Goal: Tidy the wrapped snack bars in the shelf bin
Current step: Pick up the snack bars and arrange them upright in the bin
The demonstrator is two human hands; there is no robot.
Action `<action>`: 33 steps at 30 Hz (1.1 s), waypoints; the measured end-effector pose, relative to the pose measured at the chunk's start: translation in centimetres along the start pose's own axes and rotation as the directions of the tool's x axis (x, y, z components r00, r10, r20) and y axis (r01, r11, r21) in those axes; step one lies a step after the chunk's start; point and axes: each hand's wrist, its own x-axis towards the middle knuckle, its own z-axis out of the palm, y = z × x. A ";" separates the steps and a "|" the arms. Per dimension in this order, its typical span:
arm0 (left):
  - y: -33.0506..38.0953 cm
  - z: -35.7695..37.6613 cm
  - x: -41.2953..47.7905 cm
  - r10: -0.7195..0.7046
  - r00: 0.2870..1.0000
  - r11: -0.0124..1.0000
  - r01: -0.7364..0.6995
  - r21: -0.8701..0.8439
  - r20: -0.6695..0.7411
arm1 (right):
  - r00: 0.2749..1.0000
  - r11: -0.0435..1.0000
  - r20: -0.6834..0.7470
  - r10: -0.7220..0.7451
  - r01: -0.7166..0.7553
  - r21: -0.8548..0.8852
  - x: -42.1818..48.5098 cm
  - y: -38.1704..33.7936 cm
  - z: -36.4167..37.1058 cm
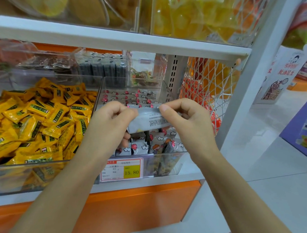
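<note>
Held bar: a wrapped snack bar [149, 118], white with grey print, is held above the middle of the clear shelf bin [168, 153], lifted off the pile.
Long axis: left to right across the bin, the left end dipping a little.
Left hand [112, 119]: pinches the bar's left end, fingers curled.
Right hand [181, 116]: pinches the right end between thumb and bent forefinger.
Nearer hand: neither; each has one end.
Far bars [130, 98]: laid in orderly rows.
Near bars [158, 140]: directly below the held one, standing and leaning at mixed angles.
Likely next move: straight down and slightly nearer, probably turning the bar to match its neighbours.
</note>
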 end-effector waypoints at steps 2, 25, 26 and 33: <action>0.0 -0.1 0.2 -0.041 0.999 0.996 0.039 -0.076 -0.017 | 0.993 0.999 0.116 0.010 -0.015 0.046 0.1 0.0 -0.3; -2.0 2.7 1.5 0.137 0.807 0.337 -0.583 0.739 0.575 | 0.980 0.986 -0.196 -0.019 -0.015 -0.168 2.5 1.9 -2.7; -1.8 2.6 1.5 0.130 0.805 0.342 -0.584 0.736 0.579 | 0.982 0.983 -0.185 -0.032 -0.003 -0.182 2.6 1.8 -2.6; -1.2 1.7 1.1 0.165 0.779 0.487 -0.597 0.637 0.605 | 0.987 0.900 0.008 -0.158 0.147 -0.410 3.4 1.6 -1.7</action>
